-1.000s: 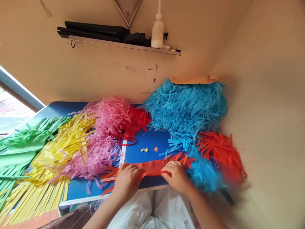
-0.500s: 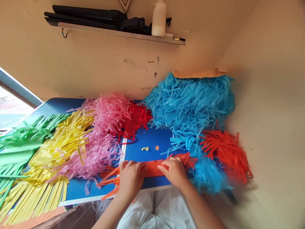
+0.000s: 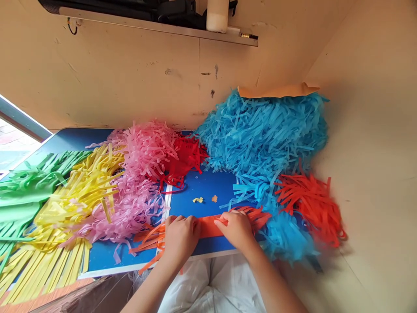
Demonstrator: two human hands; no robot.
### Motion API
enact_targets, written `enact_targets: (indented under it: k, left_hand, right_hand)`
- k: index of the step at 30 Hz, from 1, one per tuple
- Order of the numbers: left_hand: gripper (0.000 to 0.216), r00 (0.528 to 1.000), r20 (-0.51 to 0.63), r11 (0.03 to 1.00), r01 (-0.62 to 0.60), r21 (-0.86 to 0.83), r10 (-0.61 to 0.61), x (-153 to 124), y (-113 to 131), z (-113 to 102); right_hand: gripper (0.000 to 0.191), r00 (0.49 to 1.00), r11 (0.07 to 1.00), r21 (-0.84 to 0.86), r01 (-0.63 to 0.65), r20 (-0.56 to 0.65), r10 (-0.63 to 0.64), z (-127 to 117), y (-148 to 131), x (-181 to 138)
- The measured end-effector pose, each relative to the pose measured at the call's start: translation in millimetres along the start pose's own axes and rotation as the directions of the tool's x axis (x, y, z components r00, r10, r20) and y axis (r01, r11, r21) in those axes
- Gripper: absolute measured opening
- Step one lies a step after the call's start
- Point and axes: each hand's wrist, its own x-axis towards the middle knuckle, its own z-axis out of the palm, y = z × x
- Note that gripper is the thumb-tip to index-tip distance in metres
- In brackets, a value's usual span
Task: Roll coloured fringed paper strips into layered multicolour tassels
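An orange fringed paper strip (image 3: 207,226) lies along the near edge of the blue table (image 3: 202,188). My left hand (image 3: 180,237) presses on its left part, fingers curled over the paper, with orange fringes spilling out to the left. My right hand (image 3: 237,228) rests on the strip's right part, fingertips pinching its upper edge. The two hands sit close together with a short bare stretch of orange paper between them.
Piles of cut paper fringe cover the table: green (image 3: 22,191) and yellow (image 3: 74,195) at left, pink (image 3: 143,161), red (image 3: 184,158), a big blue heap (image 3: 263,134) and orange-red (image 3: 309,204) at right. Small scraps (image 3: 198,200) lie mid-table. A shelf with a white bottle (image 3: 217,15) hangs above.
Both hands have slid closer together along the orange strip, the left moving right. The camera has tipped downward, so the shelf sits higher in view.
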Motion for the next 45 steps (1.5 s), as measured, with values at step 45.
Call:
enact_targets:
  k: [45]
  left_hand:
    - [0.027, 0.966, -0.066, 0.961, -0.254, -0.106, 0.248, -4.5, -19.8, -12.7]
  right_hand:
    - [0.014, 0.947, 0.946, 0.081, 0.315, 0.032, -0.318, -16.6, 28.7, 7.3]
